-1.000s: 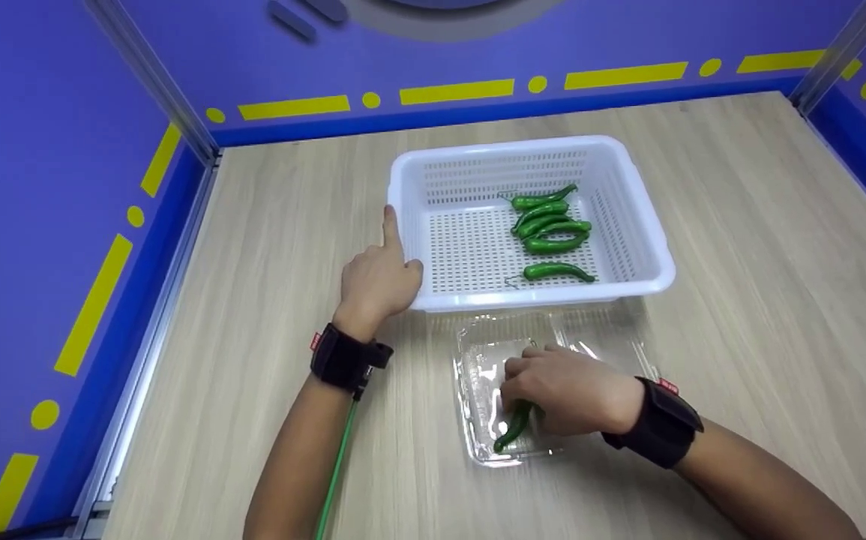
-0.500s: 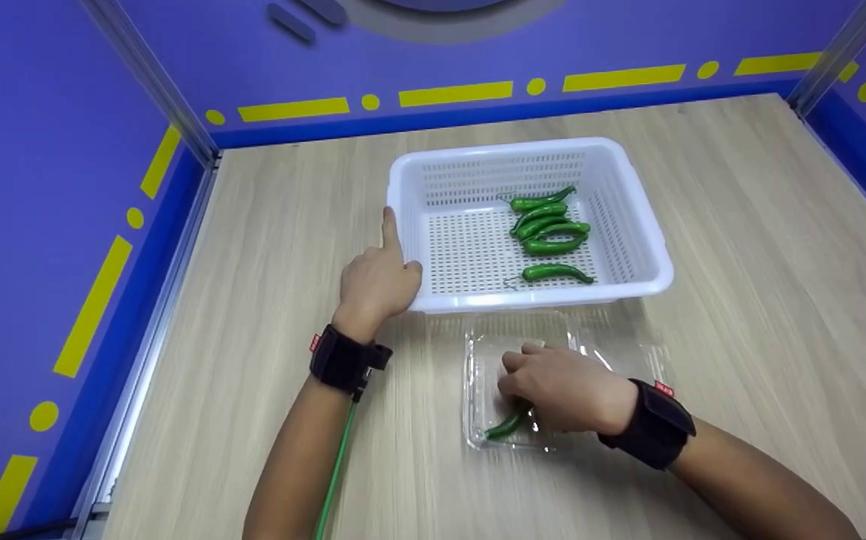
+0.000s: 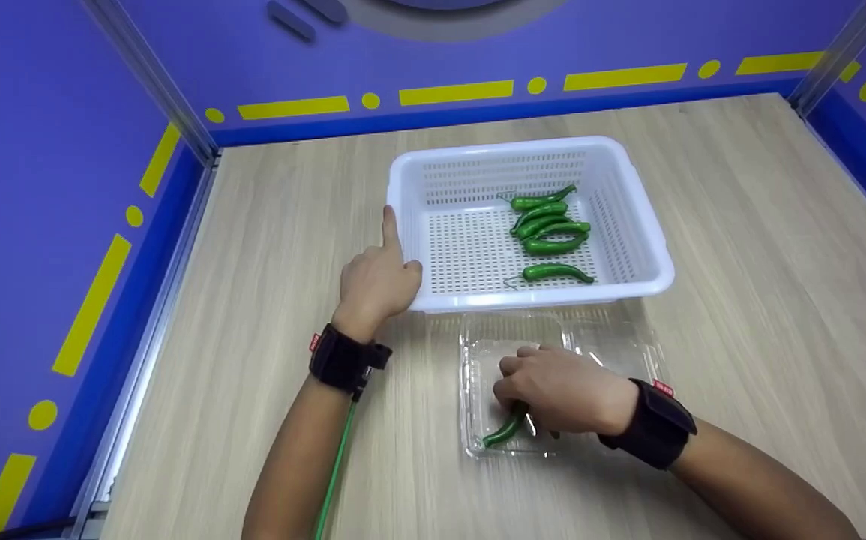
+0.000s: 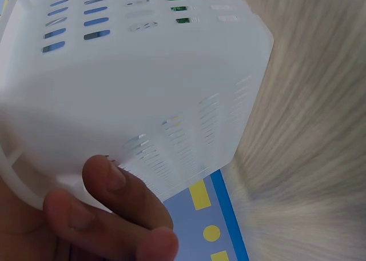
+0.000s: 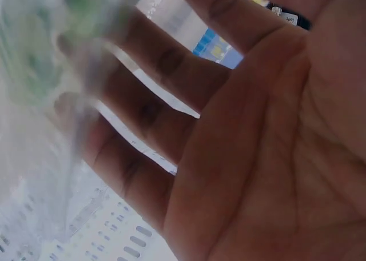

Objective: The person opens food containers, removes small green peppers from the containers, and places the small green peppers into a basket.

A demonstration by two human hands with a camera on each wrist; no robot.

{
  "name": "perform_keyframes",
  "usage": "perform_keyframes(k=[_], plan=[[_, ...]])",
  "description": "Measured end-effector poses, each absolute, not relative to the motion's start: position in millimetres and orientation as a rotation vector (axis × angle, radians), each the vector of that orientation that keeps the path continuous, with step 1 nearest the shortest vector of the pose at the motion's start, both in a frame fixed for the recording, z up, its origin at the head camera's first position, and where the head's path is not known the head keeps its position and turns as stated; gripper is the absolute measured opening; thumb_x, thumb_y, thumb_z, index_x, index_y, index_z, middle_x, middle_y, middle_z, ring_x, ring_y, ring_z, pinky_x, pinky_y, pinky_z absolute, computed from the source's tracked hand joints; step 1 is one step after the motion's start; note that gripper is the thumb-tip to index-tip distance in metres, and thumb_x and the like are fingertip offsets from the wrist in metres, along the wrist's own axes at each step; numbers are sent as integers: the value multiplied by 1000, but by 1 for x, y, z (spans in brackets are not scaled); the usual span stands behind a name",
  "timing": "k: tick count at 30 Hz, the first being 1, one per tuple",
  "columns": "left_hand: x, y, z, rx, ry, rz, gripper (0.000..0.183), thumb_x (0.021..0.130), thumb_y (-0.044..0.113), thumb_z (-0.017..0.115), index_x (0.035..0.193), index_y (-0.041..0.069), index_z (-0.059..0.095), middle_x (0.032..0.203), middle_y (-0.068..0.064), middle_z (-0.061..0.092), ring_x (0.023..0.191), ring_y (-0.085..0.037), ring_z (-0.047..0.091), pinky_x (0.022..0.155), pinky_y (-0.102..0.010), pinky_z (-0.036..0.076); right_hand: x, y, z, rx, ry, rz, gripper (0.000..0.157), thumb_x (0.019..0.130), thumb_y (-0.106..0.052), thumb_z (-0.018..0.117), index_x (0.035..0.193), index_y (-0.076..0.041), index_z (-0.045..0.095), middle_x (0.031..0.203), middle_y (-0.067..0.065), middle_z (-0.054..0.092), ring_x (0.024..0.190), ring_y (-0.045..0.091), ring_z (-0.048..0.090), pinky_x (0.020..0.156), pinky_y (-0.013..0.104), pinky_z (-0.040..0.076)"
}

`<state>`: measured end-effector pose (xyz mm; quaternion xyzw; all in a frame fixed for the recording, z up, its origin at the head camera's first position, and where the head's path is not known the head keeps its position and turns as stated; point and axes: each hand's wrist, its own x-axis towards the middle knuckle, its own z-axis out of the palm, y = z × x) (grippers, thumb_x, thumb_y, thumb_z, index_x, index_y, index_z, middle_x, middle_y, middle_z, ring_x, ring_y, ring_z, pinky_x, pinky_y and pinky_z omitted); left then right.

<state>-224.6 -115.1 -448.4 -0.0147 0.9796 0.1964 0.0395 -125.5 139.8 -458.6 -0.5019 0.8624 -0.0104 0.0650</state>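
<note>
My left hand [image 3: 379, 281] holds the left rim of a white plastic basket [image 3: 507, 301]. Its index finger lies straight along the rim, and in the left wrist view other fingers [image 4: 128, 195] curl beneath it. Several green chili peppers [image 3: 556, 246] lie in the basket's right half. In front stands a clear plastic clamshell box [image 3: 470, 390], with my right hand [image 3: 564, 390] reaching into its left half. The bent fingers hold a green chili pepper [image 3: 504, 433], whose tail shows below the hand. In the right wrist view, blurred plastic covers the fingertips and their contact is unclear.
The wooden table [image 3: 275, 247] is bounded by blue panels [image 3: 433, 67] at the back and sides. The box's right half [image 3: 616, 345] is partly behind my right hand. A green cord [image 3: 337, 465] runs along my left forearm.
The clear box has shifted a little away and rightward, then slightly back. The chili pepper under my right hand has turned, its tail swinging left. My left hand and the basket stay nearly still.
</note>
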Motion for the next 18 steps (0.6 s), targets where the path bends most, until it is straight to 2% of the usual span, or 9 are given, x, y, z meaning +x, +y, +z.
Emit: perform_keyframes(k=[4,11,18], plan=[[-225,-115,-448,-45,3006,600,89,95,32,47,164,6,-3,70,-9,63,57,-24,59,49,-37,39,-125,140,-457,-1537,2596,-40,28,70,-4,81,76,-25,65,76,-8,56,69,15,48,60,29,38],[-224,-114,-448,-25,3008,634,89,93,29,46,164,5,-3,66,-8,62,51,-21,54,45,-35,36,-129,148,-445,-1561,2618,-158,21,78,-5,78,80,-24,69,79,-7,58,75,16,55,70,33,48],[-223,-114,-448,-36,3016,616,88,94,30,46,164,5,-2,69,-8,63,55,-23,57,47,-36,38,-137,161,-429,-1630,2685,-306,21,78,-2,77,84,-21,70,82,-4,60,78,15,58,71,33,50]])
